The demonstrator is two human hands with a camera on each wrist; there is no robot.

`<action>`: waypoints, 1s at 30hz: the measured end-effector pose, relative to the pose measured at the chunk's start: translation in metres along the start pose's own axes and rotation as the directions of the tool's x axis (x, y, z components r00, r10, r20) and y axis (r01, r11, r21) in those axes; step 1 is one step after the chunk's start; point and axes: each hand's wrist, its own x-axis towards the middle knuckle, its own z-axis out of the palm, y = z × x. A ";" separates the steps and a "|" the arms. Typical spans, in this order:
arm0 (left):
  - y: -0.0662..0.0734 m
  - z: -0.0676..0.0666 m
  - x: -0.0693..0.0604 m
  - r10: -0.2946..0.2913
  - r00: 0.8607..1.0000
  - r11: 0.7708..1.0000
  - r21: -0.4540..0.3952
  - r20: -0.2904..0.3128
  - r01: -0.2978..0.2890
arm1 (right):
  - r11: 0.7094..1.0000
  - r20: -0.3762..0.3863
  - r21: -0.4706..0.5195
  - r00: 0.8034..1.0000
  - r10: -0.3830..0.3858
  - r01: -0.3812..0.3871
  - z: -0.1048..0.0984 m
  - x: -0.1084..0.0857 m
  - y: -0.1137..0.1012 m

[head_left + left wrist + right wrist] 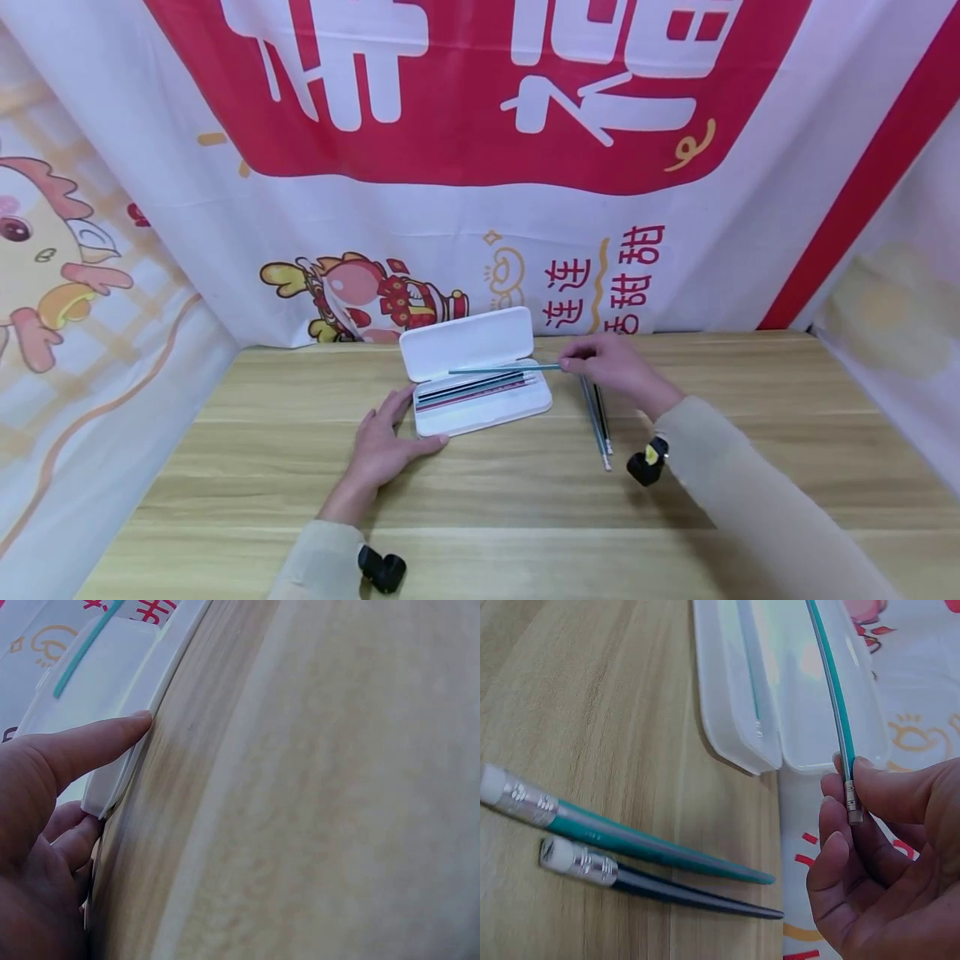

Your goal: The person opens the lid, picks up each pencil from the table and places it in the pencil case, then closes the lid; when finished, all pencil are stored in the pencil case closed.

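A white pencil case (517, 407) lies with its lid (468, 340) raised at the back; several pencils (471, 390) are inside. My left hand (382, 446) holds the case's left end, thumb along the front edge and fingers at the end wall, as the left wrist view also shows. With thumb and fingertips, my right hand (889, 840) pinches a green pencil (834, 690) near its eraser end. That pencil hangs over the case, its far end pointing left. Beside the case, below the right hand, lie another green pencil (652, 844) and a black pencil (682, 896).
The wooden table (510, 508) carries the case and the loose pencils. A printed cloth (480, 217) in red and white hangs right behind the case, and cloth also covers both sides. A black device (647, 463) is on the right cuff, another (382, 570) on the left.
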 end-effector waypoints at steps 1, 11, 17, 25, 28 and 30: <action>0.000 0.000 0.000 0.002 1.000 1.000 0.002 0.000 -0.002 | 1.000 0.001 -0.015 1.000 -0.007 0.007 0.003 0.003 -0.001; 0.002 0.000 -0.002 0.015 1.000 1.000 0.005 -0.004 -0.015 | 0.996 -0.029 -0.063 0.998 -0.059 0.057 0.034 0.029 -0.006; 0.003 0.000 -0.002 0.017 1.000 1.000 0.001 -0.005 -0.017 | 0.996 -0.067 -0.067 0.996 -0.061 0.057 0.047 0.037 -0.010; 0.001 0.000 0.001 0.005 1.000 1.000 0.007 -0.008 -0.005 | 0.990 -0.081 -0.080 0.989 -0.127 0.120 0.060 0.044 -0.009; 0.001 0.000 0.001 -0.003 1.000 1.000 0.005 -0.009 0.003 | 0.989 -0.067 -0.082 0.990 -0.128 0.122 0.063 0.046 -0.008; 0.001 0.000 0.001 -0.007 1.000 1.000 0.003 -0.008 0.008 | 0.989 -0.059 -0.085 0.990 -0.129 0.123 0.064 0.047 -0.007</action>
